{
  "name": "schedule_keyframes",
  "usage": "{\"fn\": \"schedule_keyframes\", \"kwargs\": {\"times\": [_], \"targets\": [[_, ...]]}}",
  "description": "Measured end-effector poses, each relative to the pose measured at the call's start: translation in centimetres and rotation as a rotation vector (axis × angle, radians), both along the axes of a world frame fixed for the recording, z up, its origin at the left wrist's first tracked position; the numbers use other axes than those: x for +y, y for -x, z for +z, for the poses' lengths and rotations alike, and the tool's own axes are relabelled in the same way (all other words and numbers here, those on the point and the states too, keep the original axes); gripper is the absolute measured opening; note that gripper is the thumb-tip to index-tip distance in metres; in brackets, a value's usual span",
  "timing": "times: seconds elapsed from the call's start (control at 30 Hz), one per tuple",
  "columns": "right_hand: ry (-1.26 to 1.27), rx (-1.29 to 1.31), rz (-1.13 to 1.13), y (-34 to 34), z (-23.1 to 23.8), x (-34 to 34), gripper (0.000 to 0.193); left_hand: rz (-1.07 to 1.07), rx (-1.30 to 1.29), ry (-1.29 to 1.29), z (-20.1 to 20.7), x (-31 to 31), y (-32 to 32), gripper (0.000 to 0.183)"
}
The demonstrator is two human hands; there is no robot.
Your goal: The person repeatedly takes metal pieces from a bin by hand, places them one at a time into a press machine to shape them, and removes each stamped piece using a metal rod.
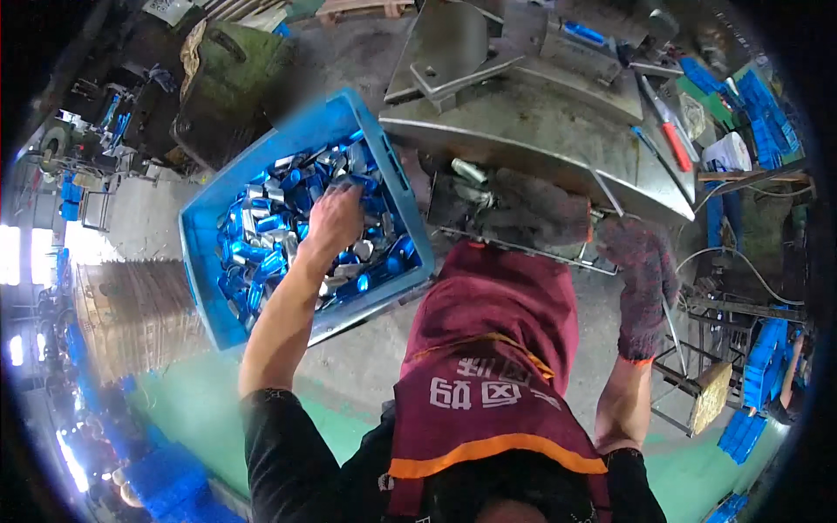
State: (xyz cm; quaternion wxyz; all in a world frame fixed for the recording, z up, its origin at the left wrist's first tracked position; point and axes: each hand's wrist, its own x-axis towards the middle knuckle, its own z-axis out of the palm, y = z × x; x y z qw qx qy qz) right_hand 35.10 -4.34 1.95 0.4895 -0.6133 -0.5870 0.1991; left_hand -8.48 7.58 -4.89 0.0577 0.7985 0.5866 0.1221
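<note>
My bare left hand (336,218) reaches into a blue plastic crate (199,288), its fingers curled down among the loose parts; what they grip is hidden. Shiny blue and silver metal pieces (266,235), short and tube-like, fill the crate. On the right, my right hand (635,253) wears a dark knitted glove with an orange cuff and is closed around a thin metal rod (608,192), which sticks out on both sides of the fist. Between my hands, a dark cloth resembling a work glove (545,209) lies at the bench front, beside a single silver piece (469,170).
A steel bench (540,109) with metal plates stands ahead. On its right lie a red-handled tool (677,146) and a blue-tipped rod (649,144). A stool (711,397) is at right, stacked cardboard (135,318) at left. Blue crates (765,366) stand at far right.
</note>
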Motion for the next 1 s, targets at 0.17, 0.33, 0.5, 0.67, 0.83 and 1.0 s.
{"fn": "schedule_keyframes", "kwargs": {"times": [0.17,0.33,0.5,0.67,0.83,1.0], "targets": [[0.089,0.352,0.014,0.4,2.3,-0.5,0.033,-0.046,0.451,0.443,-1.1,3.4,-1.1,0.027],[0.093,0.398,-0.048,-1.2,2.7,-0.9,0.036,-0.012,0.479,0.553,2.8,3.0,-2.1,0.051],[0.052,0.582,0.11,-4.4,0.1,4.1,0.043,0.388,-0.511,0.636,4.3,1.7,3.5,0.041],[-0.034,0.618,0.209,-1.4,7.3,11.1,0.035,0.04,0.129,-0.241,7.2,-1.5,2.7,0.01],[0.027,0.678,0.204,-1.5,7.9,17.6,0.029,0.371,-0.383,-0.131,8.3,-2.1,-0.2,0.016],[-0.575,-0.46,0.206,-3.4,5.5,20.8,0.026,0.381,-0.997,0.285,10.3,0.9,-7.7,0.021]]}}
